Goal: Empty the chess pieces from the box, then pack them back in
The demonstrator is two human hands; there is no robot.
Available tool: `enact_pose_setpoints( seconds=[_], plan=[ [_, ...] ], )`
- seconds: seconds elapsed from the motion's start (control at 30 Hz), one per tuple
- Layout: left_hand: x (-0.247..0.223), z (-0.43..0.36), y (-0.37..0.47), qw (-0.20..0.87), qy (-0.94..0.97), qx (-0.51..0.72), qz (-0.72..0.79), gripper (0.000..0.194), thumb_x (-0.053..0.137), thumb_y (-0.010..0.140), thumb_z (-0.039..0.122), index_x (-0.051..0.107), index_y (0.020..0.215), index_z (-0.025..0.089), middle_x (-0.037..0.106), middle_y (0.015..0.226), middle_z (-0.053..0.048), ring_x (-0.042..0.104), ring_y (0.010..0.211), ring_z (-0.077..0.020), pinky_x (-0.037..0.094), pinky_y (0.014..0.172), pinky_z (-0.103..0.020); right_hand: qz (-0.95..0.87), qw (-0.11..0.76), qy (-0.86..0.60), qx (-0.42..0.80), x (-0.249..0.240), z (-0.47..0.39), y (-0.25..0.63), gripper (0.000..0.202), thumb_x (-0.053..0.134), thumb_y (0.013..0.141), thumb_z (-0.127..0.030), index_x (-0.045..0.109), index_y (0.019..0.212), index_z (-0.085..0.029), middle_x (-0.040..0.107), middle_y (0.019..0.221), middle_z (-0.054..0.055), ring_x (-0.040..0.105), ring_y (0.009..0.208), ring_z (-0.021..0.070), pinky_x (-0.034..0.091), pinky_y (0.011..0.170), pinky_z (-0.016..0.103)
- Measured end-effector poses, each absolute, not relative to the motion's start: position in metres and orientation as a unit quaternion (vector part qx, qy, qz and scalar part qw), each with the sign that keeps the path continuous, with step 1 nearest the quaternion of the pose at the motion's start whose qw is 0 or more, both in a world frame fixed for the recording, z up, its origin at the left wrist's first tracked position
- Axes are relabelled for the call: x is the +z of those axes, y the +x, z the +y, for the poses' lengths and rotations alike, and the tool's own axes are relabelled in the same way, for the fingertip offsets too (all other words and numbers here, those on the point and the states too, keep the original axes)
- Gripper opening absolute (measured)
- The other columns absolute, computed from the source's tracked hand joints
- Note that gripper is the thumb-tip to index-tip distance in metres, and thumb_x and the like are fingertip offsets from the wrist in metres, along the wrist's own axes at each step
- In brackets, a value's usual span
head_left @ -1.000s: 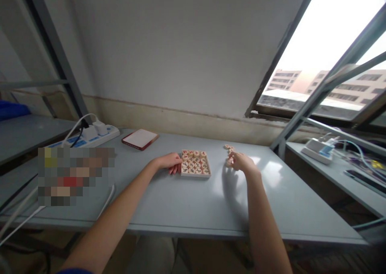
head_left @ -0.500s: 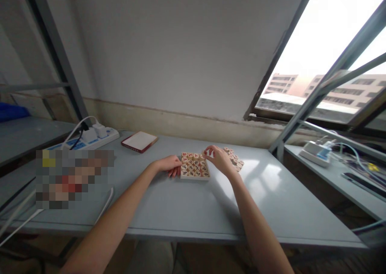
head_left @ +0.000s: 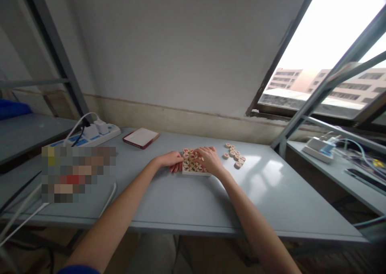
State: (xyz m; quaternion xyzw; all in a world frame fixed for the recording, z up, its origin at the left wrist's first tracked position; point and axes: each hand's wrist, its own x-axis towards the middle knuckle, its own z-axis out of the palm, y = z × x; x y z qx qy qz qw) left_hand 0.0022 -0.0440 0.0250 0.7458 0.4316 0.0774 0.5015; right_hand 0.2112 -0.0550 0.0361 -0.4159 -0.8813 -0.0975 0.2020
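Observation:
A shallow pale box on the desk holds rows of round Chinese chess pieces with red and black characters. Against the box's left side rests my left hand, its fingers curled and its thumb at the edge, gripping that side. My right hand lies over the right part of the box, fingers apart and touching the pieces there. It hides several pieces, and nothing shows held in it. More loose chess pieces lie scattered on the desk to the right of the box.
A red-edged box lid lies toward the back left of the grey desk. A white power strip with plugs and cables sits at the left, near a blurred patch. At the right, another power strip stands on a neighbouring desk.
My right hand has moved left from the box's upper right corner to lie over the pieces, its finger pinch now spread. The left hand stays at the box's left side.

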Motion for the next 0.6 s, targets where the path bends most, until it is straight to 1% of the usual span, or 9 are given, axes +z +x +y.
enact_pose_setpoints(
  seconds=[0.07,0.2,0.27,0.47,0.53,0.6],
  plan=[
    [0.027,-0.045,0.002,0.500,0.747,0.076,0.431,0.036,0.031,0.080,0.024,0.058,0.059,0.010,0.054,0.044,-0.002,0.043,0.030,-0.0069,0.032,0.033,-0.017,-0.877,0.201,-0.421,-0.114,0.037,-0.056,0.212,0.027,0.057,0.076,-0.040,0.054,0.096,-0.021,0.062,0.087,0.004,0.051,0.082,0.0175,0.023,0.073,0.029],
    [0.029,-0.047,0.003,0.499,0.748,0.077,0.431,0.037,0.030,0.080,0.024,0.057,0.059,0.009,0.054,0.044,-0.001,0.043,0.031,-0.0066,0.032,0.034,-0.017,-0.868,0.187,-0.440,-0.138,0.039,-0.056,0.215,0.021,0.056,0.076,-0.040,0.056,0.080,-0.019,0.062,0.078,0.003,0.050,0.077,0.0168,0.022,0.070,0.029],
    [0.030,-0.048,0.003,0.499,0.749,0.076,0.429,0.037,0.030,0.080,0.023,0.058,0.060,0.009,0.054,0.043,-0.001,0.043,0.031,-0.0064,0.032,0.034,-0.017,-0.872,0.173,-0.437,-0.135,0.039,-0.055,0.215,0.019,0.055,0.078,-0.038,0.057,0.078,-0.019,0.061,0.076,0.003,0.050,0.075,0.0160,0.022,0.069,0.028],
    [0.035,-0.051,0.004,0.494,0.747,0.076,0.438,0.036,0.030,0.079,0.022,0.057,0.058,0.009,0.053,0.041,0.000,0.042,0.029,-0.0059,0.031,0.033,-0.016,-0.895,0.135,-0.414,-0.098,0.046,-0.054,0.224,0.017,0.048,0.083,-0.032,0.058,0.082,-0.019,0.061,0.079,0.002,0.051,0.070,0.0133,0.025,0.067,0.026],
    [0.034,-0.050,0.003,0.499,0.743,0.079,0.438,0.034,0.032,0.078,0.020,0.057,0.057,0.009,0.053,0.041,0.000,0.043,0.030,-0.0061,0.032,0.033,-0.016,-0.878,0.144,-0.446,-0.100,0.051,-0.053,0.237,0.016,0.046,0.083,-0.032,0.058,0.088,-0.021,0.060,0.086,0.003,0.052,0.075,0.0142,0.027,0.069,0.026],
    [0.031,-0.048,0.002,0.503,0.741,0.082,0.436,0.033,0.034,0.077,0.021,0.057,0.056,0.010,0.053,0.040,0.000,0.044,0.030,-0.0066,0.032,0.033,-0.016,-0.831,0.150,-0.517,-0.142,0.053,-0.051,0.254,0.019,0.049,0.081,-0.030,0.057,0.096,-0.022,0.058,0.096,0.006,0.051,0.087,0.0186,0.027,0.072,0.028]
  ],
)
